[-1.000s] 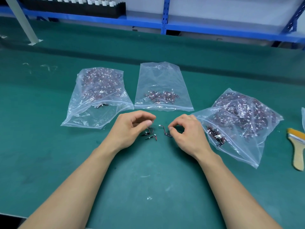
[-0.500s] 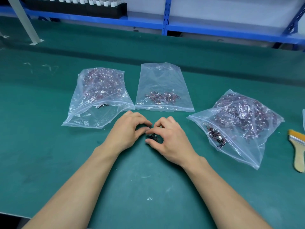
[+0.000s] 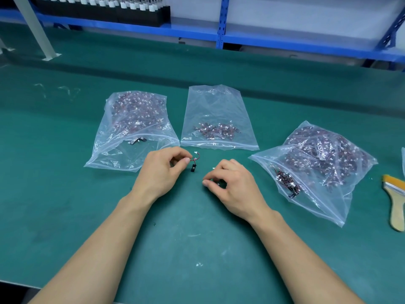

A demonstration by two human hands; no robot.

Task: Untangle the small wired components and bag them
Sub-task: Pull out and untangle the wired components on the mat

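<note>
A green mat covers the tabletop below a blue shelf rail along the far edge; near the middle of the mat the left hand pinches one small wired part between thumb and forefinger, its red wire looping up to a white plug and its black block hanging just clear of the mat; the right hand, close beside but apart, is curled shut on something small, with a white plug showing at the knuckles, though what else it holds is hidden; the two pieces look separated, so bagging seems the next step; just beyond the hands lies the middle bag, holding only a thin scatter of parts, its sealed-looking edge toward the hands; the left bag and the right bag, both far fuller, lie toward the left and right edges, and a brush rests at the right edge; the risks I see: the hanging block could swing and snag the other wire again if the hands close in; the light pinch could let the part drop; if the bag mouth is shut, opening it with both hands full could spill or re-tangle the parts.
</note>
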